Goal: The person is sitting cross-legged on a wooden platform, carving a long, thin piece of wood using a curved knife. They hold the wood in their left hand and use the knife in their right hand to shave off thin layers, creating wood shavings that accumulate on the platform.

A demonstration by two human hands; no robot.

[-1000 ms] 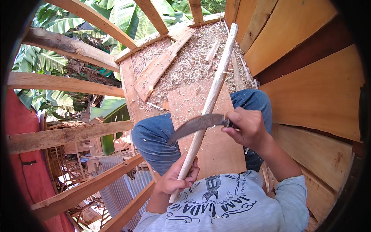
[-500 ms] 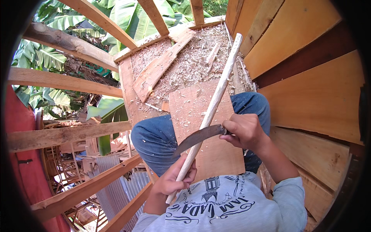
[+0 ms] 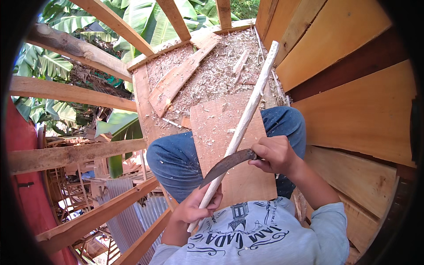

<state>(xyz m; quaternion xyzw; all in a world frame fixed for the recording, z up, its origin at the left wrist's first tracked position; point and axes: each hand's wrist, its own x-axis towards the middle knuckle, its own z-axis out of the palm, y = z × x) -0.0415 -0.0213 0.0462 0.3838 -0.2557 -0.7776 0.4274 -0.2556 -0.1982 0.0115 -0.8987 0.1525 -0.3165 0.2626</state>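
The left hand [image 3: 194, 207] grips the low end of a long pale peeled wooden stick [image 3: 245, 121], which slants toward one o'clock over a flat plywood board [image 3: 238, 176] on the person's knees. The right hand [image 3: 276, 154] is closed round a dark curved knife [image 3: 227, 162] whose blade crosses the stick.

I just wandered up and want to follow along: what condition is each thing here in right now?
Wooden stick: peeled pale, slanting across the lap.
Curved knife: blade laid across the stick.
Right hand: closed on the knife handle.
Left hand: gripping the stick's lower end.
Board: flat on the knees, flecked with shavings.
Plank floor: covered in shavings.
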